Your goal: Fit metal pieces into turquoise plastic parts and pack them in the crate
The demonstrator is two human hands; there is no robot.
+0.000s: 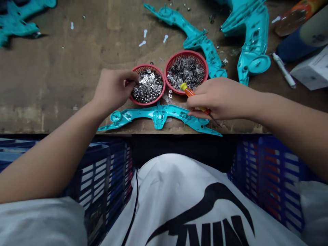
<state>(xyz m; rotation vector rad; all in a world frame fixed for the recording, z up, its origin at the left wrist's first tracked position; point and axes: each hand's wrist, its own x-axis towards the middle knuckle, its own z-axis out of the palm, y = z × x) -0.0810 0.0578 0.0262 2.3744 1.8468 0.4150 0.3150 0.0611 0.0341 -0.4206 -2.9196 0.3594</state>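
My left hand (115, 87) is at the rim of the left red basket (164, 89), its fingertips pinched together over the small shiny metal clips (148, 86) inside. Whether a clip is between those fingers is hidden. In my right hand (217, 97) is a screwdriver (189, 91) with an orange and yellow handle, its thin shaft pointing down toward me. Just below both hands, a curved turquoise plastic part (143, 112) lies along the table's front edge. My right hand hovers over or rests on its right end; I cannot tell which.
A second red basket (206, 73) holds more metal clips (186, 70). Other turquoise parts (197, 37) lie behind it and at the far left. A bottle (292, 22), a white marker (284, 71) and a white box (312, 70) stand at right. Blue crates (102, 171) flank my lap.
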